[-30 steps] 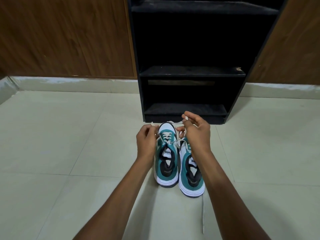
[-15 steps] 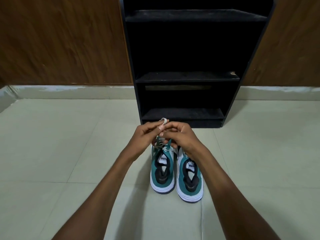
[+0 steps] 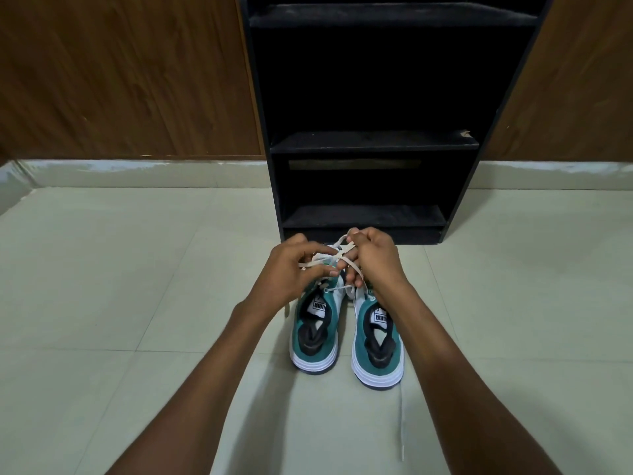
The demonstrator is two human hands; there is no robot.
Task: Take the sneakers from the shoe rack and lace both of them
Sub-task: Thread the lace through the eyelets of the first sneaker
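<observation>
Two teal and white sneakers stand side by side on the floor, heels toward me: the left sneaker point(image 3: 315, 334) and the right sneaker point(image 3: 376, 347). Both of my hands hover over the front of the left sneaker. My left hand point(image 3: 291, 269) pinches one end of its white lace point(image 3: 337, 257), and my right hand point(image 3: 373, 258) grips the other end, with the two strands crossed between the hands. The hands hide both toes. A loose lace point(image 3: 401, 423) of the right sneaker trails on the floor toward me.
A black shoe rack point(image 3: 370, 142) with bare shelves stands against the wall just beyond the sneakers. Brown wooden panels point(image 3: 120, 80) flank it. The floor point(image 3: 120, 286) is pale tile with a light skirting along the wall.
One second ago the hands were apart, each pulling a lace end sideways. They then met over the left sneaker, and now hold the two strands crossed between them.
</observation>
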